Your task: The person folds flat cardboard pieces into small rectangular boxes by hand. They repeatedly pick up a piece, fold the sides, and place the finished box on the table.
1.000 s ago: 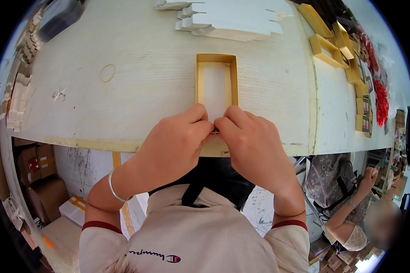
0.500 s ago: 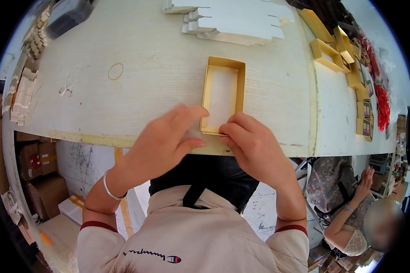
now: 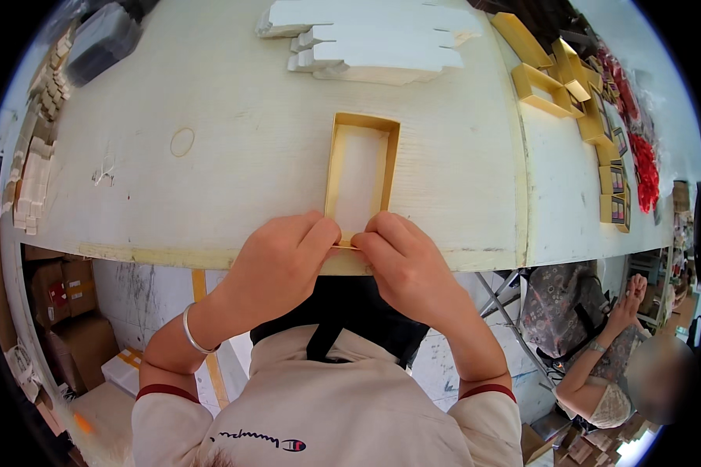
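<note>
A shallow gold-edged cardboard box tray (image 3: pixel 360 173) with a white inside lies lengthwise on the pale worktable (image 3: pixel 234 163), near its front edge. My left hand (image 3: pixel 276 265) and my right hand (image 3: pixel 405 265) meet at the tray's near end. The fingertips of both pinch that near wall, which they partly hide. A thin bracelet circles my left wrist.
A stack of flat white cardboard blanks (image 3: pixel 374 43) lies at the back. Gold trays (image 3: pixel 549 82) and small printed boxes (image 3: pixel 615 202) line the right side. Small pale parts (image 3: pixel 35 167) sit along the left edge. Another person (image 3: pixel 600 350) sits at lower right. Brown cartons (image 3: pixel 54 311) stand under the table.
The tray has shifted slightly right and tilted. My fingers have closed together again on its near end after spreading apart half a second ago.
</note>
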{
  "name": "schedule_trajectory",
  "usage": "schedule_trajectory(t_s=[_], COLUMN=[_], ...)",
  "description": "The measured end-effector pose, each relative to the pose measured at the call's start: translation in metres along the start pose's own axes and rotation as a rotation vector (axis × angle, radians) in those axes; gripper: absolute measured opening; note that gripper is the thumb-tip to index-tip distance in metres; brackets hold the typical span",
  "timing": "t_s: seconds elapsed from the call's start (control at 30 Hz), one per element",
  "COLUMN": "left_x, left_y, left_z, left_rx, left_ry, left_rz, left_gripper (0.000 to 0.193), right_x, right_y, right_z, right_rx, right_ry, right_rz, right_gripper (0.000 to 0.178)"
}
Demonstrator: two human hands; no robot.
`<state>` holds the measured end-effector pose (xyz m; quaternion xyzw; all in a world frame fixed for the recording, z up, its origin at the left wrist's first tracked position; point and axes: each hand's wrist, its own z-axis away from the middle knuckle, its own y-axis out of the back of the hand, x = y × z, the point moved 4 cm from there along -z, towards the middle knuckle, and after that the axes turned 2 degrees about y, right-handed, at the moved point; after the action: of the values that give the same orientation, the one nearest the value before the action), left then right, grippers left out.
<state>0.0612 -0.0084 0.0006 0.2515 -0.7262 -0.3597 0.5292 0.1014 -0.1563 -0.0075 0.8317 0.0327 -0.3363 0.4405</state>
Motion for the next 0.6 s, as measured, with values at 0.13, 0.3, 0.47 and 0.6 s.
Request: schedule_trajectory(t_s=[0.13, 0.3, 0.47, 0.6], left_x=[-0.003, -0.009, -0.022, -0.017], left_y=[-0.002, 0.034, 0.05, 0.049], left_z=[0.001, -0.007, -0.058, -0.139], left_rx=[0.031, 0.097, 0.216, 0.314], left_ry=[-0.037, 0.036, -0.096, -0.234], left_rz=[0.067, 0.312, 0.109, -0.27], left_gripper=[0.015, 0.031, 0.036, 0.046], right_x=[0.0, -0.003, 0.073, 0.107], right_y=[0.002, 0.055, 0.224, 0.319], right_z=[0.001, 0.004, -0.004, -0.028], right_rx=[-0.069, -0.063, 0.235, 0.363], right_ry=[0.001, 0.055, 0.015, -0.228], right_rz=[0.006, 0.19, 0.845, 0.965], right_gripper=[0.026, 0.027, 0.03, 0.052])
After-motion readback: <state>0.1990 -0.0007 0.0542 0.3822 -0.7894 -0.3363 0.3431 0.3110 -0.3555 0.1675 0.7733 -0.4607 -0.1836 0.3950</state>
